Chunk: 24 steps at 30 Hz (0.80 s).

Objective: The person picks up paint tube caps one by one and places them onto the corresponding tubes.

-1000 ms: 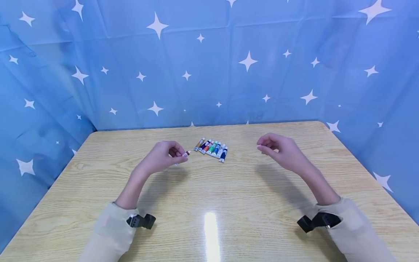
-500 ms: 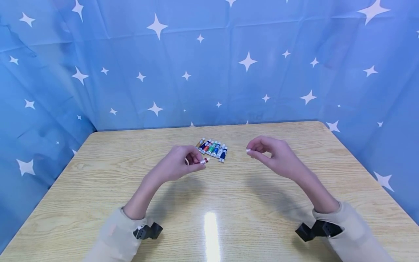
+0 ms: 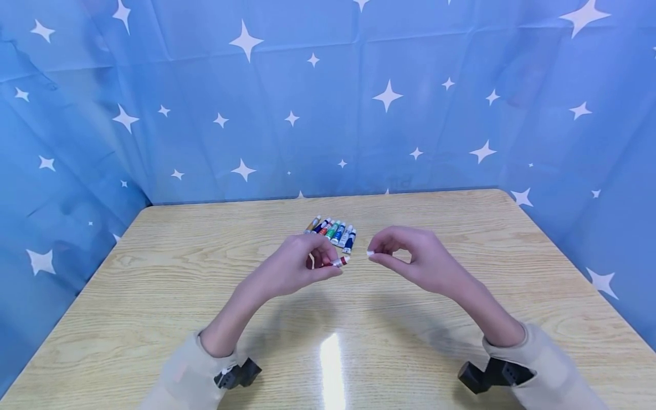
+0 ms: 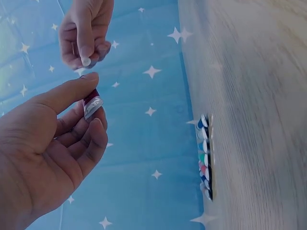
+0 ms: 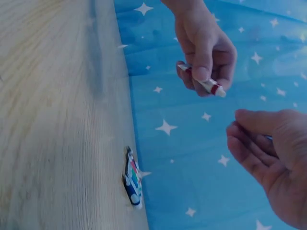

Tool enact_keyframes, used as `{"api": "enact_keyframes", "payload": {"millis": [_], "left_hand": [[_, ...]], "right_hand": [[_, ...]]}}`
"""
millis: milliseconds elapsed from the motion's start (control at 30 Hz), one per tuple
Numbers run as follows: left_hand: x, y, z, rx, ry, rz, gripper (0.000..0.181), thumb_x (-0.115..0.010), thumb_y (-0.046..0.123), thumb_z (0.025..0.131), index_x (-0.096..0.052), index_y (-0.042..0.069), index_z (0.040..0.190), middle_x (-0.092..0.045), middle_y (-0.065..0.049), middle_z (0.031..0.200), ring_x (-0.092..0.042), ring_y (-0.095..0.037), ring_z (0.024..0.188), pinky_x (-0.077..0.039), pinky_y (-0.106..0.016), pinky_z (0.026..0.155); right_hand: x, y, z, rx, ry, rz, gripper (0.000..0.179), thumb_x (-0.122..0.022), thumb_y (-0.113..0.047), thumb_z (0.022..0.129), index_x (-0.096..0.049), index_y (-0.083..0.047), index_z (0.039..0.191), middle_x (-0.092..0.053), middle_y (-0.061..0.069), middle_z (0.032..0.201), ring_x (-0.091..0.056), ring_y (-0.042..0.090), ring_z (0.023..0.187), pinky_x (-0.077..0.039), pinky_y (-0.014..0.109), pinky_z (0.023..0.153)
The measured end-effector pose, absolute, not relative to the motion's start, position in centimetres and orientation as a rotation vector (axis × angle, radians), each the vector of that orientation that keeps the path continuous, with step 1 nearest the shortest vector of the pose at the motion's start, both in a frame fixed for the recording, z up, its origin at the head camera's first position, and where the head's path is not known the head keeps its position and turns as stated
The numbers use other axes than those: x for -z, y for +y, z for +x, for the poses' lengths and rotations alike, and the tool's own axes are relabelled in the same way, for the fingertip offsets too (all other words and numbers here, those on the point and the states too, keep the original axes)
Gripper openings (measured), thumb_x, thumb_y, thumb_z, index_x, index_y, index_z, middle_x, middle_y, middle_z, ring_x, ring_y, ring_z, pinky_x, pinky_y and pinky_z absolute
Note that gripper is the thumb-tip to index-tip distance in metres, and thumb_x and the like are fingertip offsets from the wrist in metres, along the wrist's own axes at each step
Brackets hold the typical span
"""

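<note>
My left hand [image 3: 299, 265] pinches a small dark-red and white paint tube [image 3: 340, 261] between thumb and fingers, held above the table. Its white nozzle end points toward my right hand, and its crimped silver tail shows in the left wrist view. Facing it across a short gap, my right hand [image 3: 410, 256] pinches a tiny white cap [image 4: 86, 61] at its thumb and fingertips. In the right wrist view that cap is hidden behind the fingers. Beyond my left hand, several paint tubes [image 3: 350, 241] in gold, blue, red, green and white lie side by side on the table.
The wood-grain table [image 3: 154, 273] extends around both hands, with a bright glare strip near the front. A blue curtain [image 3: 328, 114] with white stars hangs behind its far edge. Black wrist cameras sit at both sleeves.
Both hands have moved toward each other and slightly nearer the person, the left going right with the paint tube and the right going left with the cap. The row of tubes stays put.
</note>
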<state>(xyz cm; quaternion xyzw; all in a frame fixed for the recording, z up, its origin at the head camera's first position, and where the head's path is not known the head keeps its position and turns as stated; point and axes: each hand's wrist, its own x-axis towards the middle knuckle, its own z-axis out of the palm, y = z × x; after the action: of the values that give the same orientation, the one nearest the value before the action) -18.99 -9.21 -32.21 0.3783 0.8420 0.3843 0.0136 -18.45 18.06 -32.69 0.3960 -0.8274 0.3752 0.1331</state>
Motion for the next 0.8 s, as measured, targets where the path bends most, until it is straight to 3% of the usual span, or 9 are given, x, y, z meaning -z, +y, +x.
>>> {"api": "enact_keyframes", "payload": {"millis": [567,800], "left_hand": [[32.0,-8.5,-18.0,-1.240,2.575,1.309,0.011,-0.077,0.014,0.091,-0.067,0.011,0.095,-0.063,0.008,0.080,-0.055,-0.003,0.069,-0.051,-0.022,0.058],[32.0,-8.5,-18.0,-1.244,2.578,1.316,0.012,-0.078,0.013,0.090,-0.067,0.011,0.094,-0.063,0.008,0.079,-0.055,-0.003,0.069,-0.051,-0.021,0.058]], "right_hand": [[32.6,17.0,-17.5,-1.170,-2.333,1.258,0.020,-0.072,-0.001,0.092,-0.071,-0.014,0.107,-0.071,0.000,0.096,-0.068,0.009,0.085,-0.057,0.025,0.076],[32.6,16.9,-17.4,-1.172,-2.324,1.261,0.022,-0.072,0.001,0.091,-0.071,-0.014,0.108,-0.071,-0.002,0.097,-0.068,0.009,0.086,-0.057,0.025,0.077]]}}
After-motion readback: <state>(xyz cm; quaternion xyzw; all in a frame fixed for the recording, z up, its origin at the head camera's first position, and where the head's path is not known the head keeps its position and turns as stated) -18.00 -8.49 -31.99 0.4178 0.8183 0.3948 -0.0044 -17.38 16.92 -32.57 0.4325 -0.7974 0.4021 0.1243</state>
